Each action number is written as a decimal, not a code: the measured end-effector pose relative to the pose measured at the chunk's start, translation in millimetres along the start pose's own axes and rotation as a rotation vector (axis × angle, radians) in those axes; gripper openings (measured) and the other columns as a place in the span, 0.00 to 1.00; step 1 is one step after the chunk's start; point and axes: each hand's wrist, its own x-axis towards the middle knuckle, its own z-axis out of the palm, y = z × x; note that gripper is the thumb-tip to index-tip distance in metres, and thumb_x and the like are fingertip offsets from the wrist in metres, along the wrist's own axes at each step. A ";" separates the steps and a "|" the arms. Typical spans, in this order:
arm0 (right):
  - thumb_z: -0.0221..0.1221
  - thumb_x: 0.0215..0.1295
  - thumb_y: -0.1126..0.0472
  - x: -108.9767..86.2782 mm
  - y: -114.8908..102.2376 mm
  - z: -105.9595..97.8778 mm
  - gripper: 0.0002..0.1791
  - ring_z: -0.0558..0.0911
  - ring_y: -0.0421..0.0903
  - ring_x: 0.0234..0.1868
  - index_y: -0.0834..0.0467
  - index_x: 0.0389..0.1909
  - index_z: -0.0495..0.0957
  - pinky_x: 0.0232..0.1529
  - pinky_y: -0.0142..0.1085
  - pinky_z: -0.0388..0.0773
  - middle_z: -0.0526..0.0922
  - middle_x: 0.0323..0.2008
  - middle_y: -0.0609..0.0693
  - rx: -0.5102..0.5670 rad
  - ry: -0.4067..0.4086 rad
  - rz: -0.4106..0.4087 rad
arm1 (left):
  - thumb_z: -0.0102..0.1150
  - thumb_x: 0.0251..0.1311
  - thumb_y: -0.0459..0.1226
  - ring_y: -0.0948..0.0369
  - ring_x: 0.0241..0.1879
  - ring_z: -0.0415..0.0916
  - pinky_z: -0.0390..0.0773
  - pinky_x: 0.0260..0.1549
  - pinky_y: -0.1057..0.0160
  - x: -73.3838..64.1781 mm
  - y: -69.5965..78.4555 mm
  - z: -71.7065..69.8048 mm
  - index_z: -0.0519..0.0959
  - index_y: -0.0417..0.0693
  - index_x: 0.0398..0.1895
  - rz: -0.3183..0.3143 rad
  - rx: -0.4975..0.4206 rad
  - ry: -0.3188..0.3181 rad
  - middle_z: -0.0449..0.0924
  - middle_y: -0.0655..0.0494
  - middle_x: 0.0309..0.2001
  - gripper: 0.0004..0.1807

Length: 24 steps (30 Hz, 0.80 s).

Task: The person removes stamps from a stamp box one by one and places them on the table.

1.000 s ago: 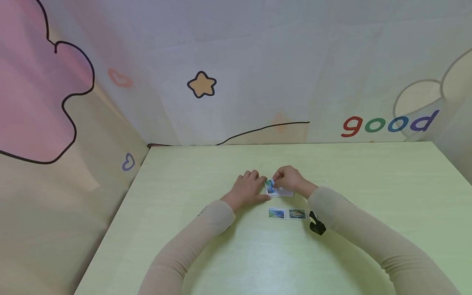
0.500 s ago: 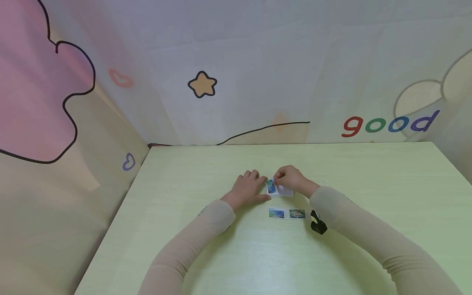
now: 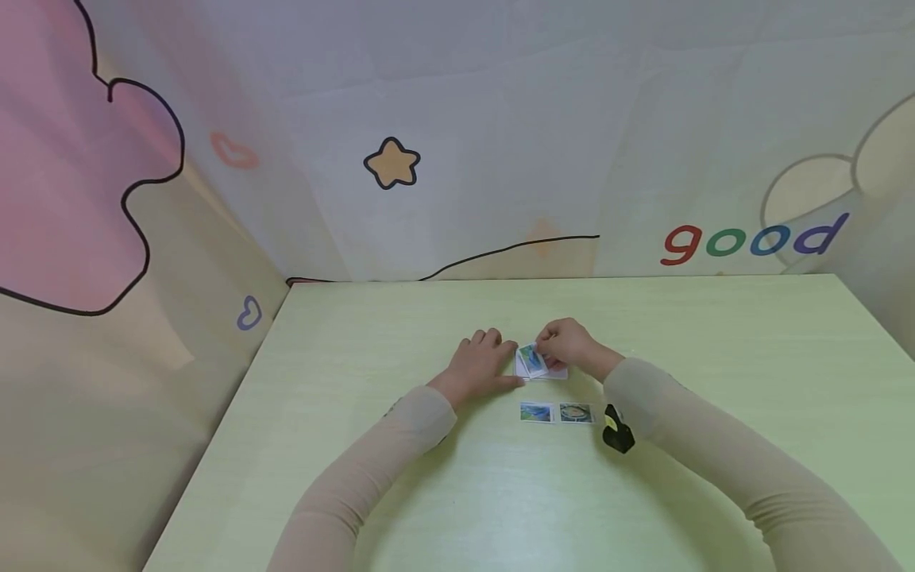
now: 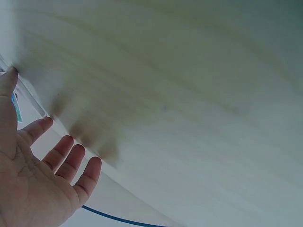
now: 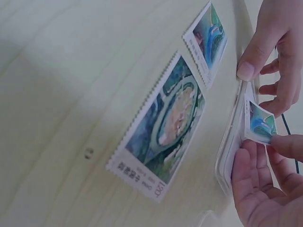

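My right hand (image 3: 570,346) pinches a postage stamp (image 3: 532,360) with a blue and green picture between thumb and fingers. The stamp is held tilted over a flat, clear-edged case (image 5: 225,161) with a whitish inside. At the case's left end is my left hand (image 3: 477,367), fingers spread and fairly straight, thumb and forefinger touching its edge. Nearer to me, two more stamps lie face up side by side: a blue-green one (image 3: 536,412) and one with an oval picture (image 3: 575,413). The right fingers partly cover the case.
The pale wooden table (image 3: 400,334) runs back to a printed cloth wall (image 3: 486,159). A black piece (image 3: 618,429) hangs beneath the right cuff. In the right wrist view, a clear plastic edge (image 5: 207,218) shows at the bottom.
The pinched stamp has shifted slightly to the right and tilted with the right hand, baring more of the case's left end. My left hand stays where it was.
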 end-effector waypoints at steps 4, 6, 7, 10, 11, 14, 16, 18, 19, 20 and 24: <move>0.55 0.64 0.67 -0.9 1.6 0.0 0.08 0.76 0.39 0.25 0.69 0.38 0.76 0.26 0.30 0.77 0.79 0.30 0.54 0.037 -0.005 0.038 | 0.51 0.59 0.63 0.55 0.56 0.63 0.69 0.52 0.55 0.0 0.1 -0.3 0.65 0.57 0.67 0.000 0.000 0.004 0.66 0.52 0.59 0.36; 0.55 0.65 0.67 -1.7 2.0 -0.1 0.08 0.76 0.39 0.25 0.69 0.38 0.75 0.26 0.30 0.76 0.79 0.29 0.53 0.047 -0.009 0.050 | 0.51 0.59 0.63 0.55 0.56 0.63 0.69 0.52 0.55 -0.1 0.4 -0.6 0.65 0.58 0.67 -0.004 -0.001 0.002 0.66 0.52 0.59 0.36; 0.54 0.65 0.67 -2.1 2.0 -0.2 0.08 0.76 0.39 0.24 0.69 0.38 0.75 0.25 0.30 0.76 0.79 0.29 0.53 0.049 -0.012 0.051 | 0.51 0.59 0.63 0.55 0.56 0.63 0.69 0.52 0.55 0.0 0.6 -0.8 0.65 0.58 0.67 -0.006 -0.002 0.001 0.66 0.52 0.59 0.36; 0.54 0.65 0.67 -3.4 2.8 -0.9 0.08 0.76 0.39 0.25 0.69 0.39 0.75 0.26 0.30 0.76 0.78 0.28 0.52 0.055 -0.019 0.058 | 0.51 0.59 0.63 0.55 0.56 0.63 0.69 0.53 0.55 0.4 1.1 -0.9 0.64 0.58 0.68 -0.008 -0.005 -0.001 0.66 0.52 0.60 0.36; 0.54 0.65 0.67 -4.0 3.3 -1.4 0.08 0.76 0.40 0.25 0.69 0.39 0.75 0.26 0.30 0.76 0.78 0.28 0.52 0.060 -0.021 0.063 | 0.51 0.59 0.63 0.55 0.56 0.63 0.69 0.53 0.55 0.5 1.3 -1.1 0.64 0.58 0.68 -0.007 -0.005 -0.001 0.65 0.52 0.60 0.36; 0.54 0.65 0.67 -5.7 5.7 -3.1 0.09 0.76 0.40 0.25 0.70 0.41 0.75 0.26 0.30 0.76 0.79 0.28 0.51 0.090 -0.024 0.083 | 0.51 0.59 0.63 0.54 0.57 0.63 0.69 0.53 0.55 1.4 1.6 -0.9 0.64 0.58 0.68 -0.004 -0.009 -0.001 0.65 0.52 0.60 0.36; 0.54 0.66 0.66 -7.0 7.6 -4.6 0.10 0.77 0.40 0.25 0.70 0.42 0.75 0.27 0.31 0.77 0.79 0.29 0.52 0.114 -0.031 0.094 | 0.51 0.59 0.63 0.54 0.57 0.63 0.69 0.53 0.55 1.8 1.5 -0.8 0.64 0.58 0.68 -0.002 -0.015 -0.003 0.65 0.52 0.60 0.37; 0.54 0.66 0.66 -8.1 9.9 -6.2 0.11 0.77 0.40 0.26 0.70 0.44 0.75 0.28 0.31 0.78 0.80 0.30 0.52 0.138 -0.038 0.103 | 0.51 0.59 0.63 0.54 0.57 0.63 0.69 0.53 0.55 1.9 1.5 -0.5 0.64 0.58 0.68 0.000 -0.017 -0.002 0.65 0.52 0.60 0.36; 0.54 0.67 0.65 -8.4 11.1 -7.1 0.11 0.78 0.41 0.26 0.70 0.44 0.74 0.29 0.32 0.79 0.80 0.30 0.52 0.149 -0.041 0.105 | 0.51 0.59 0.63 0.54 0.56 0.63 0.69 0.53 0.55 1.8 1.5 -0.3 0.65 0.58 0.68 0.001 -0.016 0.000 0.65 0.51 0.60 0.36; 0.54 0.67 0.65 -8.8 12.1 -7.9 0.12 0.78 0.41 0.26 0.70 0.45 0.74 0.30 0.32 0.79 0.80 0.30 0.52 0.158 -0.044 0.109 | 0.51 0.59 0.63 0.54 0.56 0.63 0.69 0.53 0.54 1.7 1.5 -0.4 0.65 0.58 0.67 0.001 -0.015 0.002 0.66 0.51 0.60 0.36; 0.54 0.67 0.65 -10.6 14.1 -11.8 0.12 0.78 0.41 0.27 0.70 0.46 0.73 0.32 0.33 0.80 0.80 0.31 0.53 0.187 -0.052 0.115 | 0.51 0.59 0.63 0.54 0.56 0.64 0.69 0.53 0.54 1.0 1.2 -0.1 0.65 0.57 0.67 0.003 -0.006 0.005 0.66 0.51 0.60 0.36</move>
